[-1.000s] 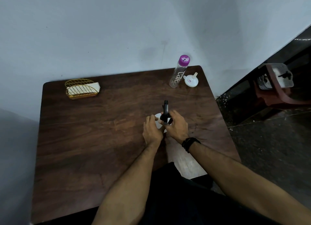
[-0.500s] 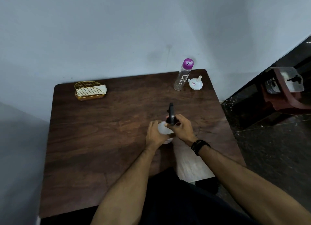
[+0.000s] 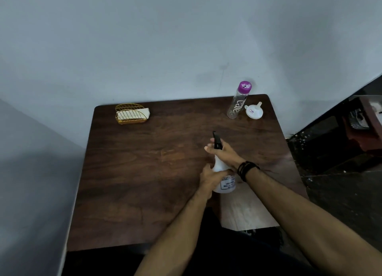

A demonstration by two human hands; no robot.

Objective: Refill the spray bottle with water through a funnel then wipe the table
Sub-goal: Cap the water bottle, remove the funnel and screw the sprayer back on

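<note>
At the far left of the counter (image 3: 144, 182), well left of the spray bottle (image 3: 222, 172), a gold wire holder (image 3: 131, 116) with white napkins (image 3: 134, 114) in it is standing untouched — presumably what the wiping will be done with.

Near the middle of the counter, toward its near edge, the spray bottle is being held upright. Its white body is being gripped by the left hand (image 3: 208, 179), fingers wrapped round the lower part beside the label. Its black trigger head (image 3: 217, 140) is being grasped from above by the right hand (image 3: 222, 151), fingers curled round the neck; a dark band is being worn on that wrist. The head is judged to be in the course of being unscrewed, though whether it is already loose cannot be told.

Beyond the spray bottle and to its right, near the far right corner of the counter, a clear water bottle (image 3: 237, 104) with a purple cap is standing, cap on. Just right of it the white funnel (image 3: 253, 111) is lying spout-up on the counter, not yet in use.

The task is judged to be at its very start — opening is being attempted, while setting the funnel, pouring, closing up and wiping the counter are all being left for later.
</note>
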